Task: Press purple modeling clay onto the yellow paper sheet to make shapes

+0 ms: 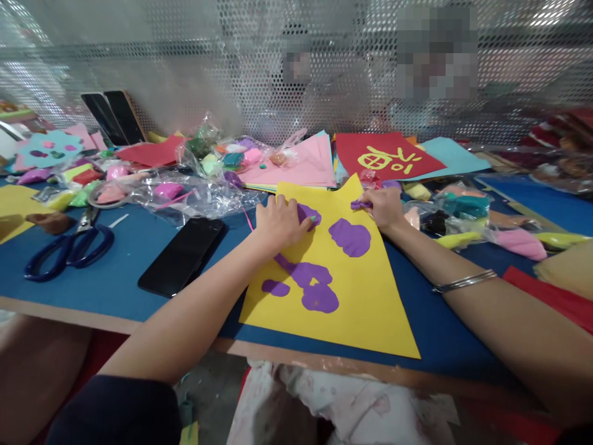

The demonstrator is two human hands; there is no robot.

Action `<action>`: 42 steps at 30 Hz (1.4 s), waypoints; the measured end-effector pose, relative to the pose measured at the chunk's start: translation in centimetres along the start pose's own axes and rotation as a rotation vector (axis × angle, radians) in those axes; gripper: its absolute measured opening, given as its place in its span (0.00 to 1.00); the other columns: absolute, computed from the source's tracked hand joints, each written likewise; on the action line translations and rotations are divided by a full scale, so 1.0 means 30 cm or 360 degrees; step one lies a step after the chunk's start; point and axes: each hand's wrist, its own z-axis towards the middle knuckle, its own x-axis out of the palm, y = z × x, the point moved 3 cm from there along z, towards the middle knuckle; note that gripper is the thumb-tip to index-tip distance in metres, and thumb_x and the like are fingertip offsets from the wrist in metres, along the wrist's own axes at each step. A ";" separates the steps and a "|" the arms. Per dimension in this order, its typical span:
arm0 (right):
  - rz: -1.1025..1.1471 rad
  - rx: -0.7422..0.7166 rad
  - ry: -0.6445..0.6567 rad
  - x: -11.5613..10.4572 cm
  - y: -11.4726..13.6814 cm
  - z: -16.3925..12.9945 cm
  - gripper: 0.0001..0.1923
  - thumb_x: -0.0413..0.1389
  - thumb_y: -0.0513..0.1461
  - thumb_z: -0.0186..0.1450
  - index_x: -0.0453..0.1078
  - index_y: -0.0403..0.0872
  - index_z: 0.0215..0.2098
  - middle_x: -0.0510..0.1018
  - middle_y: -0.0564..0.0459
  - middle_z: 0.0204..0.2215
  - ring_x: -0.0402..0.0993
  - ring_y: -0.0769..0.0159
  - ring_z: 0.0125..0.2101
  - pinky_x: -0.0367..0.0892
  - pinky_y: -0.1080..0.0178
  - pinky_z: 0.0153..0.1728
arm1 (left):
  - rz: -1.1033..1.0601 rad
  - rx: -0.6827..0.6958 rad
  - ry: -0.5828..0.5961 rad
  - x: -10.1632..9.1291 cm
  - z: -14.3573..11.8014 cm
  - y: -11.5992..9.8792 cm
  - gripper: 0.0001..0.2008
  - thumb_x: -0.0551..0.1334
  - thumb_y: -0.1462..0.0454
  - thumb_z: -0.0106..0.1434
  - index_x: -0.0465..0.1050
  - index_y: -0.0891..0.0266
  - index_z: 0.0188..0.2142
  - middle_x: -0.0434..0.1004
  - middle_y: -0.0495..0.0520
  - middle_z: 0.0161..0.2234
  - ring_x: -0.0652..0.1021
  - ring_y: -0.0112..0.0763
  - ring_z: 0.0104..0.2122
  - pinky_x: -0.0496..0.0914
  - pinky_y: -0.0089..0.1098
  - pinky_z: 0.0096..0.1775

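Note:
A yellow sheet of paper (pixel 370 303) lies in front of me, with flattened purple clay patches (pixel 351 238) stuck on it. My left hand (pixel 283 224) rests on the sheet's upper left part, fingers spread and thumb apart, against another purple clay patch (pixel 307 215) that it partly covers. Over the upper right edge, my right hand (pixel 385 207) pinches a small piece of purple clay (pixel 359 204) between thumb and fingers. The sheet's top edge is bent up near its right corner.
A black phone (pixel 183 256) and blue-handled scissors (pixel 69 250) lie on the left. Bagged coloured clay (pixel 231 157), pink paper (pixel 301 162) and a red sheet with yellow strokes (pixel 386 154) line the back. More clay packs (pixel 467 210) sit right. A perforated metal screen (pixel 194 74) stands behind.

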 end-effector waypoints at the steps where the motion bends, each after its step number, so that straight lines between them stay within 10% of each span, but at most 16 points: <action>1: -0.0027 0.0022 -0.0003 0.004 -0.003 -0.001 0.16 0.53 0.36 0.52 0.59 0.46 0.08 0.66 0.55 0.09 0.72 0.66 0.20 0.63 0.67 0.18 | -0.0006 -0.0007 -0.0007 0.000 0.001 0.001 0.30 0.45 0.46 0.58 0.64 0.66 0.47 0.66 0.65 0.47 0.67 0.50 0.46 0.64 0.48 0.42; 11: -0.0412 0.0058 -0.0001 0.011 0.046 -0.028 0.20 0.50 0.37 0.52 0.53 0.47 0.05 0.59 0.56 0.05 0.66 0.69 0.16 0.55 0.68 0.18 | 0.0002 -0.0050 -0.0193 -0.012 0.028 0.025 0.25 0.45 0.50 0.59 0.65 0.67 0.43 0.66 0.63 0.44 0.68 0.49 0.45 0.65 0.46 0.43; 22: -0.0957 -0.0360 -0.0460 0.007 0.126 -0.068 0.16 0.46 0.46 0.60 0.60 0.46 0.18 0.67 0.51 0.23 0.63 0.67 0.25 0.52 0.64 0.27 | 0.0117 -0.0040 -0.0199 -0.034 0.016 0.022 0.19 0.51 0.58 0.57 0.67 0.70 0.41 0.69 0.65 0.43 0.67 0.47 0.47 0.61 0.45 0.45; 29: -0.0767 -0.0483 0.0620 0.116 0.136 -0.118 0.16 0.43 0.45 0.63 0.64 0.46 0.24 0.71 0.53 0.19 0.64 0.69 0.21 0.52 0.67 0.24 | -0.0061 0.0801 -0.0407 -0.022 -0.001 -0.058 0.20 0.50 0.61 0.59 0.60 0.65 0.50 0.67 0.58 0.48 0.65 0.38 0.49 0.59 0.39 0.49; 42: -0.0683 -0.0445 0.0454 0.112 0.145 -0.115 0.20 0.41 0.49 0.63 0.61 0.47 0.21 0.66 0.55 0.17 0.61 0.71 0.20 0.49 0.67 0.23 | -0.0176 0.0679 -0.0324 -0.018 0.037 -0.036 0.16 0.49 0.58 0.62 0.72 0.65 0.34 0.76 0.58 0.31 0.76 0.37 0.31 0.64 0.32 0.28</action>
